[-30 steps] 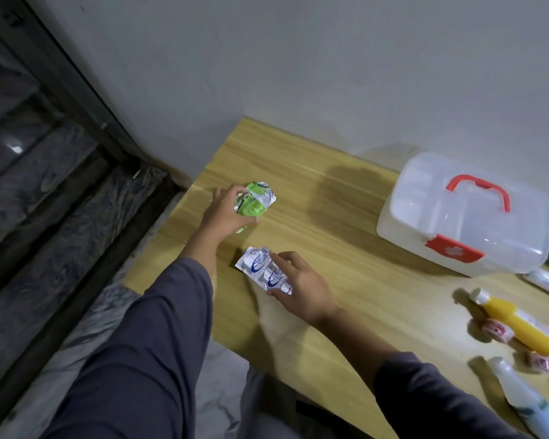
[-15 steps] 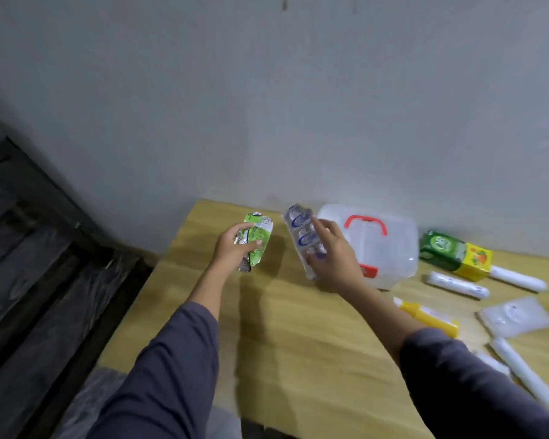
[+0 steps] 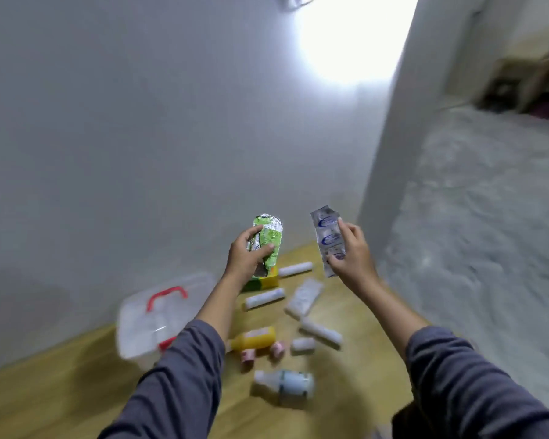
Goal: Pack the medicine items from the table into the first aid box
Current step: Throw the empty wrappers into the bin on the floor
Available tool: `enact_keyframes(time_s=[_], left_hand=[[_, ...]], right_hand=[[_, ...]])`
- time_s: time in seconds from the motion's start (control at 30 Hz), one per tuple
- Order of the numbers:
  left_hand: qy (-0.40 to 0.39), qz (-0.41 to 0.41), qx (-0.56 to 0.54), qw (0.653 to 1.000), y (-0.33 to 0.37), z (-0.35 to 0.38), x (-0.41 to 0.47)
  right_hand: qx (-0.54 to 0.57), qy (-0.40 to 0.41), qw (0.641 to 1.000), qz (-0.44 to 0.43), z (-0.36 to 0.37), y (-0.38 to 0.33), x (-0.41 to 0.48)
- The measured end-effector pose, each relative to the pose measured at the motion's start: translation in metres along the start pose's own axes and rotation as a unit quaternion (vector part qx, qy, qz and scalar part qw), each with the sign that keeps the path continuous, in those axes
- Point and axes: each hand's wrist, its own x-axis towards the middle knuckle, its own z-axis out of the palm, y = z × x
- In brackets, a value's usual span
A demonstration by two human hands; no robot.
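Fingers (image 3: 262, 248) pinch green strip (image 3: 268, 240); right hand (image 3: 351, 259) seemingly clasps silver strip (image 3: 328, 240).

green foil strip (image 3: 268, 240): crumpled, green and silver, held upright above the table.
blue-print blister strip (image 3: 328, 240): silver, blue ovals, held upright, apart from the green one.
first aid box (image 3: 159, 318): clear plastic, red handle and latch, lid shut, set on the table at left.
yellow bottle (image 3: 254, 338): laid on its side just right of the box.
white bottle (image 3: 286, 383): laid on its side, nearest the front edge.
white rolls (image 3: 264, 298): several, scattered flat behind the yellow bottle.
green-yellow carton (image 3: 263, 282): partly hidden.
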Motion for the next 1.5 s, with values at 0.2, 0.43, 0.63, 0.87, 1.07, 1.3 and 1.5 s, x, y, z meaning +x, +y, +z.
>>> enact_keyframes(time_s=[0.2,0.43,0.63,0.87,1.07,1.3,1.5], left_hand=[[-0.189,-0.002,-0.019,0.982,0.003,0.168,-0.003],[-0.373,-0.051,0.024,0.926,-0.034,0.338,-0.065],[-0.519,-0.053,0.105,0.846,-0.094,0.445,-0.147],[-0.567,-0.116,0.209,0.788,-0.224,0.500,-0.195],[-0.511,-0.180,0.282,0.792,-0.334,0.514,-0.179],[-0.507,-0.198,0.259,0.798,-0.397,0.527,-0.162],[-0.535,-0.159,0.284,0.780,-0.398,0.516,-0.165]], right_hand=[[-0.024,0.110,0.984,0.136,-0.101,0.104,-0.045],[-0.010,0.219,0.923,0.315,-0.168,0.212,-0.141],[-0.016,0.222,0.861,0.458,-0.175,0.304,-0.233],[-0.006,0.172,0.822,0.543,-0.124,0.406,-0.307],[0.033,0.144,0.807,0.572,-0.056,0.484,-0.332],[0.044,0.140,0.814,0.562,-0.009,0.542,-0.341],[0.029,0.054,0.829,0.556,-0.006,0.546,-0.347]])
